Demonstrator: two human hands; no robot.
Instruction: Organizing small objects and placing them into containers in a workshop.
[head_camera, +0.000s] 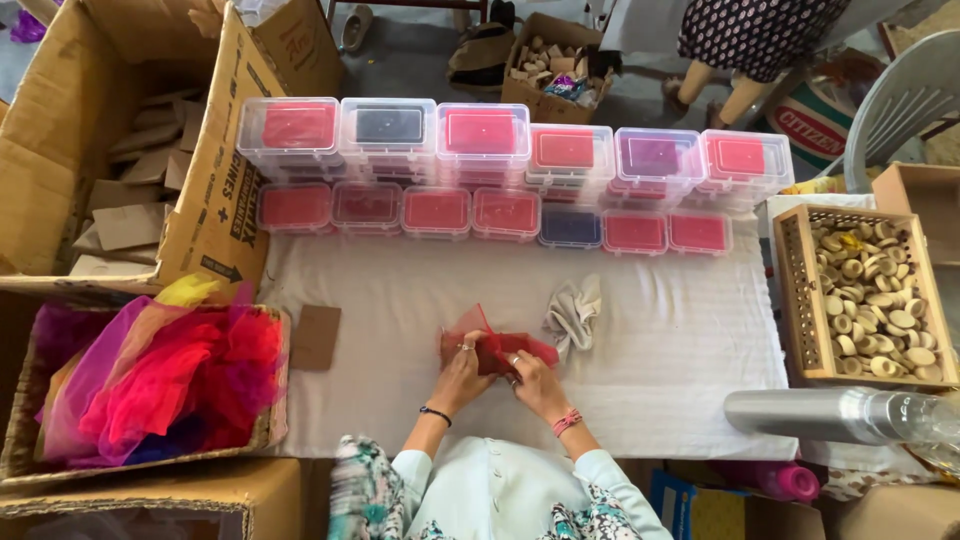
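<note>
Where white cloth (640, 350) covers table | left hand (462, 372), right hand (528, 380) grips clamp red fabric (498, 350)

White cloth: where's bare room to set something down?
Bare stretches of the white cloth: right of the grey rag up to the wooden tray, and left of the hands by the cardboard piece. Crowded along the plastic boxes at the back.

Pale sleeves, black and pink wristbands
</note>
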